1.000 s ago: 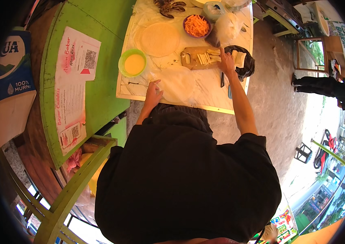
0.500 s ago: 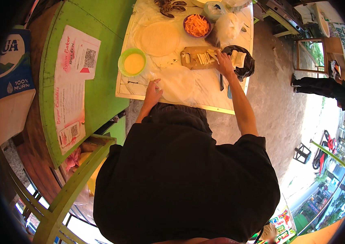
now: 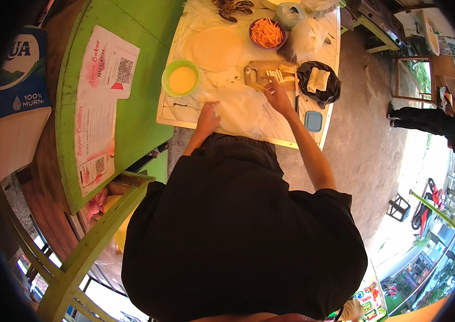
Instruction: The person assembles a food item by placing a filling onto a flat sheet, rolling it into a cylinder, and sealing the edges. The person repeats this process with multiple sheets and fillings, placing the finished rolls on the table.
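Observation:
Near the table's front edge a thin, pale round wrapper sheet [image 3: 238, 110] lies flat. My left hand [image 3: 208, 119] rests at its left edge, fingers bent and a little apart. Over the sheet's upper right edge is my right hand [image 3: 278, 97], its fingers closed on what looks like a pale yellow stick [image 3: 258, 86]. Just beyond, a wooden cutting board [image 3: 251, 73] bears several more pale sticks. A green bowl [image 3: 183, 80] of yellow liquid stands to the left, and a stack of round wrappers [image 3: 217, 49] lies behind it. Pale rolls [image 3: 318, 80] sit on a black plastic bag [image 3: 334, 88] at the right.
A purple bowl of orange shreds [image 3: 266, 33] and clear plastic bags [image 3: 307, 37] stand farther back. By the right edge are a knife [image 3: 296, 102] and a grey-blue lidded box [image 3: 313, 121]. A green bench [image 3: 131, 53] adjoins the left side. A person [image 3: 431, 119] is off to the right.
My right hand has come left and nearer, from the board's right end to the wrapper, uncovering the rolls and the grey-blue box. My left hand stays at the wrapper's edge.

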Demonstrator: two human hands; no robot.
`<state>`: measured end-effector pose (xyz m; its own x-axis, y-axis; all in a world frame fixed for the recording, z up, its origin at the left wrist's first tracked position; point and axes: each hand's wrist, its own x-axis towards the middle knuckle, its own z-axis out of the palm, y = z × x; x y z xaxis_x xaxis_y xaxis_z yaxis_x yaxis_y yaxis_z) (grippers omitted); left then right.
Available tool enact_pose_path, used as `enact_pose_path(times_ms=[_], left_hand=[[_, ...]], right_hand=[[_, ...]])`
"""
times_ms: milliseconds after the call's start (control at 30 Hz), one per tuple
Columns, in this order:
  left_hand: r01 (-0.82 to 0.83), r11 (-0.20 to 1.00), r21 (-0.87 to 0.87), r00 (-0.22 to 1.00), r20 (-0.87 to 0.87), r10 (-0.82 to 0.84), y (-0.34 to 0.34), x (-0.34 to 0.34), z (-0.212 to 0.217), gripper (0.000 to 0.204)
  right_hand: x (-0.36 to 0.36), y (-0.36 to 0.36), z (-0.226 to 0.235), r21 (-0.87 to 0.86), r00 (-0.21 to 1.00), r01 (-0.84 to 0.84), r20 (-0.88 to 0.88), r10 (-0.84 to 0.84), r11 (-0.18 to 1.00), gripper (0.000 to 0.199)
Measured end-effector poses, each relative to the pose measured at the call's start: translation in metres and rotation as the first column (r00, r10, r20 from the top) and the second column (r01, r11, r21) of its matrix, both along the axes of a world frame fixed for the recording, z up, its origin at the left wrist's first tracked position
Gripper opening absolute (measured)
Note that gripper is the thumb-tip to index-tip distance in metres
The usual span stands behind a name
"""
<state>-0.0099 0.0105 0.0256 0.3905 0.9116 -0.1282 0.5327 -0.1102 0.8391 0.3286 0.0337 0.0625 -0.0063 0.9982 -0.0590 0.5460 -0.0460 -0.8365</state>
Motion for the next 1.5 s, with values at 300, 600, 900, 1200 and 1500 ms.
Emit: enact_pose_path(times_ms=[300,600,900,1200,1500], left_hand=[[0.193,0.977,0.089,0.914,-0.378,-0.146,-0.003,0.007,0.023,0.081],[-0.034,0.993,0.115,0.978,-0.200,0.057,-0.006,0.000,-0.005,0.086],[0.062,0.993,0.098,0.962,-0.270,-0.033,-0.025,-0.016,0.008,0.085],[-0.245,0.968,-0.049,0.970,-0.016,0.244,-0.008,0.000,-0.003,0.037],[-0.153,0.939,0.309,0.988,0.019,0.155,0.028,0.024,0.022,0.039]], right_hand=[[-0.104,-0.056,-0.012,-0.170,0.970,0.042,-0.228,-0.081,0.984,0.045],[-0.102,-0.065,-0.020,0.013,0.990,0.117,-0.078,-0.116,0.993,0.041],[-0.097,-0.061,-0.020,0.132,0.994,-0.093,0.065,0.085,0.987,0.040],[-0.092,-0.073,-0.009,0.201,0.990,-0.027,0.139,-0.001,0.979,0.042],[-0.063,-0.050,-0.026,0.070,0.885,0.428,0.171,-0.434,0.901,0.067]])
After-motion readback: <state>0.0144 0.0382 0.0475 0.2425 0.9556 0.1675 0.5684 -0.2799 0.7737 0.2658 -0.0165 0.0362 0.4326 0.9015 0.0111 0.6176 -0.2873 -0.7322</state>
